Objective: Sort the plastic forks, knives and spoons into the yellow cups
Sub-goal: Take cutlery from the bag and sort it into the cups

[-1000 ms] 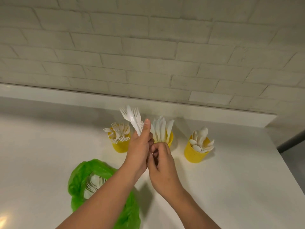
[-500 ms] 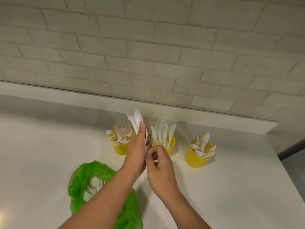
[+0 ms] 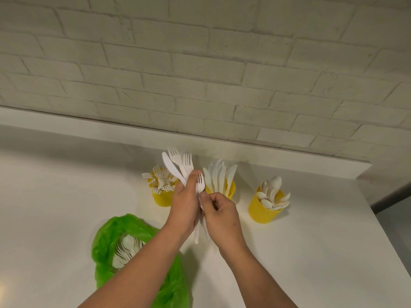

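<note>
My left hand (image 3: 184, 205) grips a bunch of white plastic cutlery (image 3: 178, 165), two forks and a knife fanning above my thumb. My right hand (image 3: 219, 211) pinches a single white fork (image 3: 199, 183) at its neck, right beside the bunch, its handle hanging down between my wrists. Behind my hands stand three yellow cups: the left cup (image 3: 160, 197) holds forks, the middle cup (image 3: 231, 188) holds knives, the right cup (image 3: 263, 210) holds spoons.
A green plastic bag (image 3: 106, 243) with more white cutlery inside lies at the near left, under my left forearm. The white counter (image 3: 311, 252) ends at the right, and a raised ledge and brick wall (image 3: 200, 74) run along the back.
The bunch in my left hand has fanned out, so a knife and two forks now show. My right hand has drawn one fork apart from it. The view has tilted down slightly.
</note>
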